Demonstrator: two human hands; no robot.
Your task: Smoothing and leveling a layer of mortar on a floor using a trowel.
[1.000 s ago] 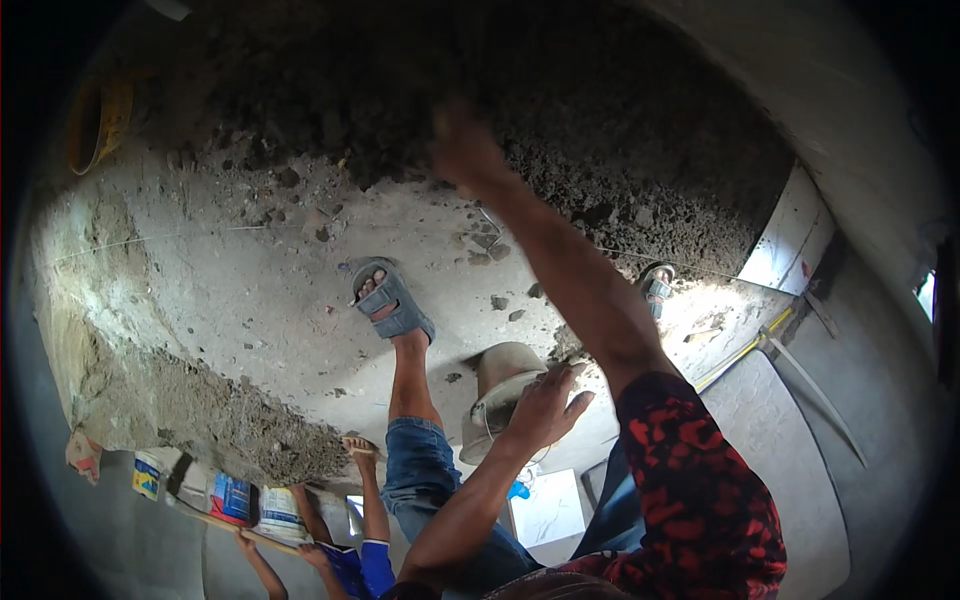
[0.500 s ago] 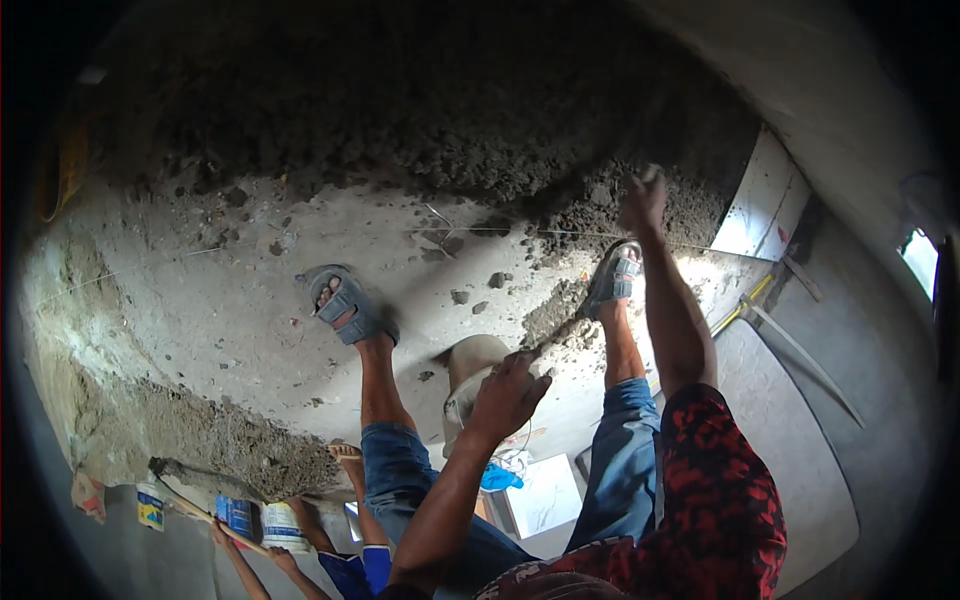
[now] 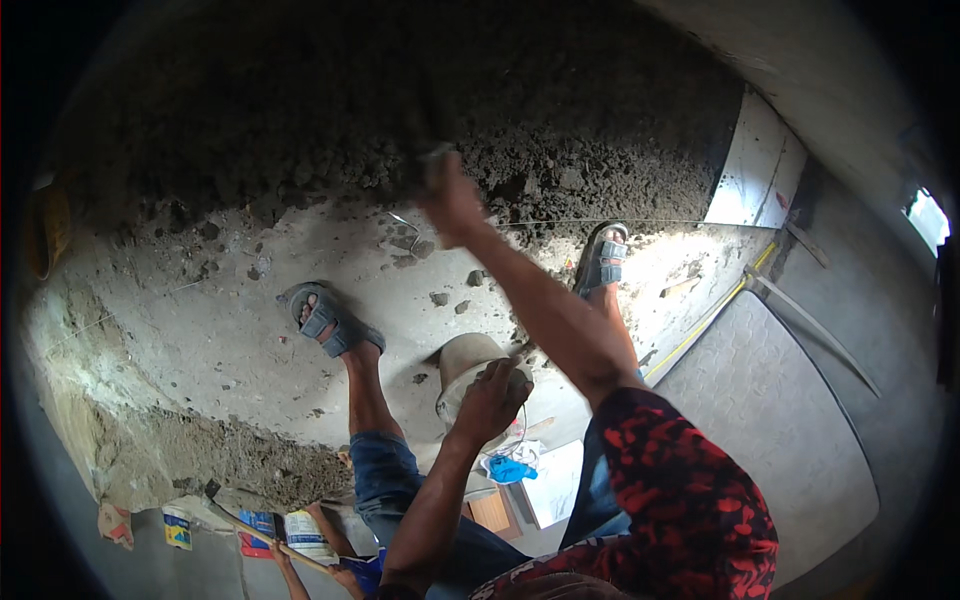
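With right hand (image 3: 455, 200), swung leftward, away from white tile (image 3: 752, 165), over dark crumbly mix (image 3: 590, 180) along far edge of floor (image 3: 240, 330); too blurred to tell grip's hold. With left hand (image 3: 492, 402), spread loosely over bucket (image 3: 468, 352). Likely shifting work mid-mix.

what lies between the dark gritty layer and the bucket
In the head view, pale floor with scattered dark clumps lies between the gritty layer and the bucket; the right forearm covers part of that stretch.

No txt legible; lbls (image 3: 177, 530) on bkts (image 3: 306, 532) too sm.
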